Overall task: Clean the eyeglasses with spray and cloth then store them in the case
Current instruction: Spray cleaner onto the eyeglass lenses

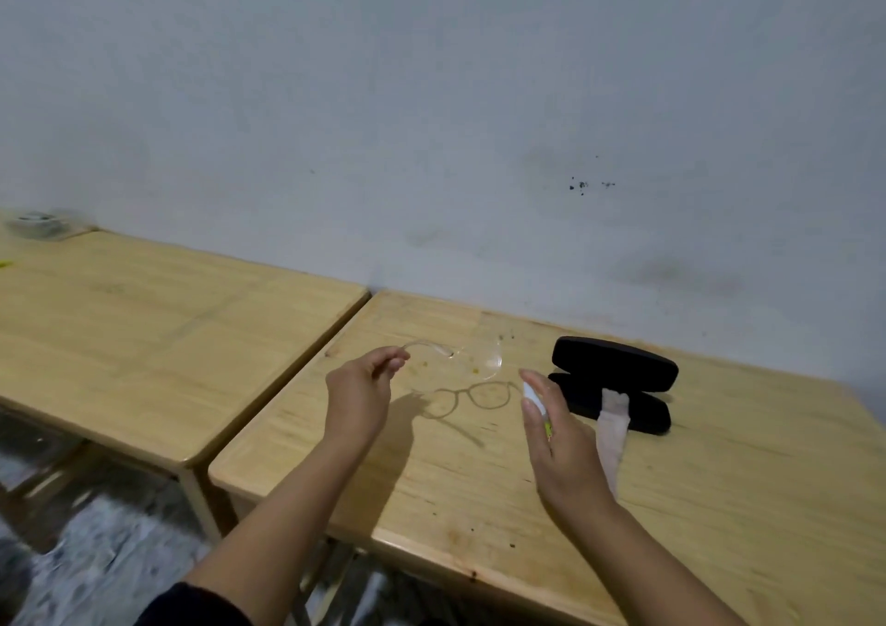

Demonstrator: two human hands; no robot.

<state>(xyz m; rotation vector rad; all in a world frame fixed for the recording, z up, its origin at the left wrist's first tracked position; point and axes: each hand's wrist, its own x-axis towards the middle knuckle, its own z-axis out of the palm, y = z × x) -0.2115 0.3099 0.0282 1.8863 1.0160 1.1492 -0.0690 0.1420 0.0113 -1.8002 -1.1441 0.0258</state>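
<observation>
Above table, eyeglasses lenses rightward

The small white spray bottle is mostly hidden inside the curled right hand, only its white top and a sliver of yellow-green label showing, so its shape cannot be told; the clear-framed eyeglasses, left of the bottle, almost vanish against the pale wooden table, and one temple tip is covered by the left hand's fingers; the pale cleaning cloth, just right of the bottle, has its near end hidden behind the right wrist; far left of the bottle, a blurred grey object is unreadable; the table's near corner is cut off by the lower edge.
</observation>
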